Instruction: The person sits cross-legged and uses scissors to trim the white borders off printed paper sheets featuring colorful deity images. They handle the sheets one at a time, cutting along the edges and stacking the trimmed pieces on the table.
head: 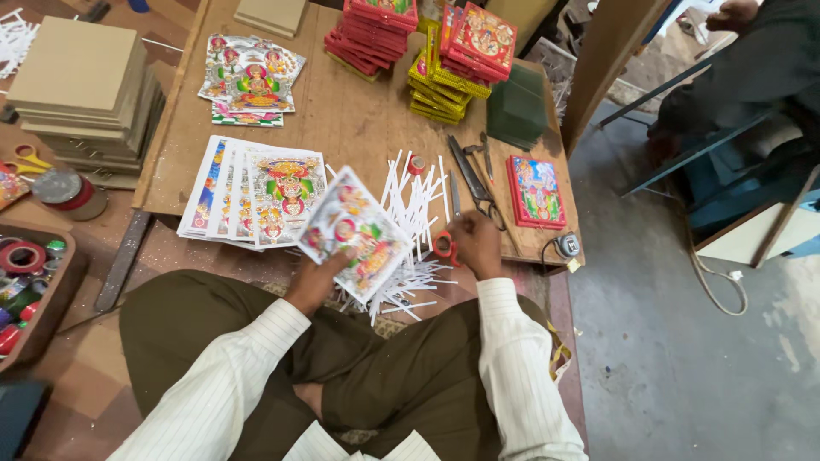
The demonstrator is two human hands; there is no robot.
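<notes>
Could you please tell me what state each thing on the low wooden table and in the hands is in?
left hand: gripping the colourful print, tilted.
right hand: closed on a red tape roll.
white paper strips: scattered loose.
scissors: lying flat, blades shut.
fanned prints: lying flat.
framed picture: face up.

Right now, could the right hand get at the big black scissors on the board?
Probably yes: the right hand rests at the board's near edge, beside a red tape roll, and the black scissors lie just beyond it with nothing between.
</notes>
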